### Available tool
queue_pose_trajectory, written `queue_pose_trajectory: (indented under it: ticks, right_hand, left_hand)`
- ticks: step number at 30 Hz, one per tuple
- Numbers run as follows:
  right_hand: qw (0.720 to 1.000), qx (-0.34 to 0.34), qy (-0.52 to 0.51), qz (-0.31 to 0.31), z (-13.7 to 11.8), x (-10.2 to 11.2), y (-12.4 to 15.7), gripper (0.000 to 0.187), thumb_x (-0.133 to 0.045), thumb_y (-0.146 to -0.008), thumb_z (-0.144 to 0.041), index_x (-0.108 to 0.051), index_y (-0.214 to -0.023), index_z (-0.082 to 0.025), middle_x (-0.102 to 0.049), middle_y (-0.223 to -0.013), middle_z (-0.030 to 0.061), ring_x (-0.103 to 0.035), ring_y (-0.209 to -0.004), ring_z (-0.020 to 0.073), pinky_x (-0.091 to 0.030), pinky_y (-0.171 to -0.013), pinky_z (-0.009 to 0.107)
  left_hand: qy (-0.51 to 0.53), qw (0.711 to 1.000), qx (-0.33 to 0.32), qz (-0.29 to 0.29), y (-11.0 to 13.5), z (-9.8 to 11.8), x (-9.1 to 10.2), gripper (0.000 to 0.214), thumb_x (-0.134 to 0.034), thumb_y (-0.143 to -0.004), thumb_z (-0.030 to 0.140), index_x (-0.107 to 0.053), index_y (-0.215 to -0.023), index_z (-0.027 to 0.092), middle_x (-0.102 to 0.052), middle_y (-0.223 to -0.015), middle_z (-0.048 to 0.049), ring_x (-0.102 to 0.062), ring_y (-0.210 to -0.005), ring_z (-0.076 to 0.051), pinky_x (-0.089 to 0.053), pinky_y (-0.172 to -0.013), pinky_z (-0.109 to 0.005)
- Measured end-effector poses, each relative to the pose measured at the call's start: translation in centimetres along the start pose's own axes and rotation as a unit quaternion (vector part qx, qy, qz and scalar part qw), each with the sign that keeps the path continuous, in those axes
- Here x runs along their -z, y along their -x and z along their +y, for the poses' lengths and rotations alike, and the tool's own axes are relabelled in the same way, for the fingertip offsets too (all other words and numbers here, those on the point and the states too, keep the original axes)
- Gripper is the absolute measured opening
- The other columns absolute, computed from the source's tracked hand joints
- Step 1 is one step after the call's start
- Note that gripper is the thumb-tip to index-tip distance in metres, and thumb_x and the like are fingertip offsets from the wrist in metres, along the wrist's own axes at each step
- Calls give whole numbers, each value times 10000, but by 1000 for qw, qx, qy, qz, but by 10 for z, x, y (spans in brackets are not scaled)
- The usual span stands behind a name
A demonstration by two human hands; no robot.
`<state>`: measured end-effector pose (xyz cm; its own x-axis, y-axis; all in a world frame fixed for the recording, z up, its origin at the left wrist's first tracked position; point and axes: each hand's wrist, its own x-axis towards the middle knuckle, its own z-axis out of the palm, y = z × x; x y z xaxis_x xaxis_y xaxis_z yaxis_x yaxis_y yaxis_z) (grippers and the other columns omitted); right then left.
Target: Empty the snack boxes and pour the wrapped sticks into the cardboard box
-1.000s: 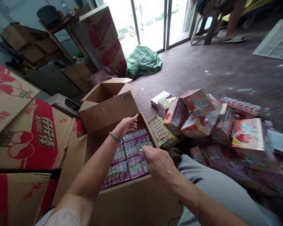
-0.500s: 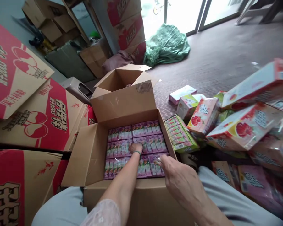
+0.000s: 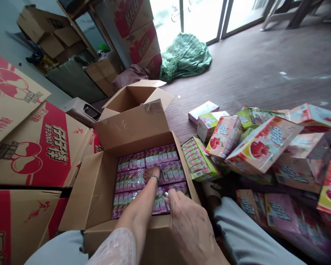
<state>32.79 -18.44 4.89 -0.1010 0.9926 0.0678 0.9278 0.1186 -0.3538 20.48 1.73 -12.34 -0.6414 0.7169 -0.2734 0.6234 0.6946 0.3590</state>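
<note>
"What have I got from my end of the link? Where's the left hand?"

"I have the left hand (image 3: 152, 174) near the centre of the frame, reaching down onto the purple packs (image 3: 172, 171), a green bracelet (image 3: 155, 177) at its wrist. Its fingers are bent over the packs; I can't tell whether they have hold of one."

"And the right hand?"

"I see the right hand (image 3: 189, 217) below and to the right, back of the hand towards me, fingers curled in. Something pale shows at the fingertips, but I can't make out whether it's nails or something pinched, so I can't call that grip."

"Where do the packs sit?"

"In rows inside the open carton (image 3: 131, 127), middle of the frame, its flaps spread."

"What's around it?"

"On my right, a green box (image 3: 200, 162) lies just beside the carton, and a heap of fruit-printed boxes (image 3: 264, 145) runs to the frame's right edge. At the left edge I've got red-and-tan cartons (image 3: 30, 151). Behind the open carton stands a second carton (image 3: 157, 95), and upper centre, a green bundle (image 3: 186, 55) on the floor."
</note>
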Motion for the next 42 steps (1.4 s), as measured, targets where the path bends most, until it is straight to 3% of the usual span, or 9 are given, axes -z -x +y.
queue_pose_trajectory:
  ticks: [5,9,14,18,24,28,31,35,42]
  right_hand:
    - [999,-33,-23,-19,-2,11,4,182,-490,-923,-67,-555,-854,-222,-682,-790,31,-704,-719,176,-317,-545,296]
    - [997,-69,-24,-15,3,23,1,209,-423,-975,-97,-581,-903,-212,-696,-846,42,-715,-769,184,-316,-553,297]
    - [993,-114,-5,32,16,33,-9,225,-386,-1015,-182,-600,-945,-197,-721,-898,66,-722,-821,204,-345,-587,288]
    - [987,-142,6,70,22,36,-14,269,-363,-1037,-252,-611,-950,-199,-735,-883,73,-719,-779,199,-326,-572,282]
    - [987,-121,-24,98,17,38,-16,286,-371,-1040,-311,-619,-938,-211,-741,-862,61,-696,-780,186,-314,-599,279]
    - [997,-52,-8,49,4,24,-18,276,-376,-1023,-283,-641,-990,-213,-749,-919,68,-696,-845,195,-319,-628,289]
    - [1000,15,20,-14,-10,2,-25,286,-383,-999,-239,-667,-1006,-213,-751,-957,83,-699,-903,213,-347,-664,290]
    - [992,74,59,-86,-34,-33,-40,301,-405,-965,-180,-697,-1037,-184,-747,-983,111,-698,-944,228,-406,-733,290]
    - [970,148,105,-165,-89,-86,-72,318,-411,-932,-85,-714,-1025,-107,-740,-985,177,-704,-954,249,-452,-766,299]
  left_hand:
    - [-34,989,-137,53,35,0,41,537,-560,-837,476,-526,-1232,115,-532,-1288,-283,-447,-1275,-437,-359,-999,-566]
    - [-20,951,-305,52,70,14,60,524,-645,-804,537,-554,-1209,216,-557,-1268,-162,-483,-1246,-333,-354,-1050,-440]
    - [37,970,-234,49,89,46,50,986,-771,-681,558,-296,-1475,218,-328,-1513,-257,-384,-1360,-433,-345,-1043,-539]
    - [40,975,-209,-66,70,50,61,778,-823,-623,465,-507,-1260,152,-575,-1258,-272,-551,-1198,-453,-439,-920,-498]
    - [146,948,-268,-87,40,-21,130,571,-788,-686,395,-485,-1134,213,-679,-1041,-65,-662,-966,-238,-498,-821,-327]
    - [184,882,-421,-102,35,-94,163,759,-852,-616,377,-458,-1247,228,-631,-1204,-70,-614,-1103,-231,-469,-964,-332]
    - [112,847,-509,-106,20,-144,160,1030,-897,-505,268,-373,-1389,204,-522,-1361,-139,-525,-1255,-293,-391,-1093,-398]
    - [57,877,-456,-143,-9,-192,140,1029,-905,-482,224,-394,-1373,168,-508,-1332,-166,-503,-1280,-333,-385,-1105,-442]
    - [77,879,-428,-196,-28,-218,126,1008,-968,-352,378,-528,-1238,186,-526,-1251,-124,-547,-1185,-327,-447,-1039,-440]
